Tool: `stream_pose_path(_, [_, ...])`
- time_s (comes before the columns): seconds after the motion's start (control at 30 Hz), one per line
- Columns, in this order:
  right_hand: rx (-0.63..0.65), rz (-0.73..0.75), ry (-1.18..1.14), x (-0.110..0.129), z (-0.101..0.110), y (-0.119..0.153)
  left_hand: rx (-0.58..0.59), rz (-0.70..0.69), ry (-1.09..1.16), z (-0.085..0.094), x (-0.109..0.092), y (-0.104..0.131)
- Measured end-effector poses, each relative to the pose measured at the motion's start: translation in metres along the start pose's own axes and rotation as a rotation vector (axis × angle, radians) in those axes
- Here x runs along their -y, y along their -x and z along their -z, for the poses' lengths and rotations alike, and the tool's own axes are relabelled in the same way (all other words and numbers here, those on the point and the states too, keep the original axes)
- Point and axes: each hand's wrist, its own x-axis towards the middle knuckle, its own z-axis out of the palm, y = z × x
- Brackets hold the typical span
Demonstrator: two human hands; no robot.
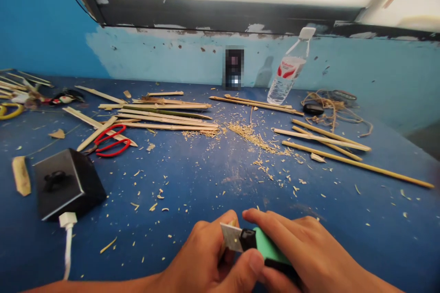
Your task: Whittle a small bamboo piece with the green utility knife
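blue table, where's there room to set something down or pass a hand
The blue table looks most open between the black box and left hand, and from the right hand up to the long yellow stick; both patches bear loose shavings. The far side is crowded: bamboo strips left, a shavings heap mid-table, the water bottle right.

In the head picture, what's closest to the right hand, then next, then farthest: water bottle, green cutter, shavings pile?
1. Green cutter: in the right hand.
2. Shavings pile: ahead, mid-table.
3. Water bottle: at the back, near the wall.
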Motion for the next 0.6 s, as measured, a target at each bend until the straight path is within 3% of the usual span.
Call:
stream_pose_path(0.1, [0.051, -0.021, 0.015, 0.001, 0.003, 0.001, 0.003, -0.025, -0.051, 0.002, -0.003, -0.003])
stream_pose_path(0.4, [0.036, -0.071, 0.002, 0.005, 0.008, 0.005, -0.064, -0.034, -0.124, -0.001, -0.01, -0.001])
stream_pose_path(0.6, [0.027, -0.062, 0.008, 0.006, 0.005, 0.01, 0.151, -0.056, -0.046, 0.012, -0.008, -0.014])
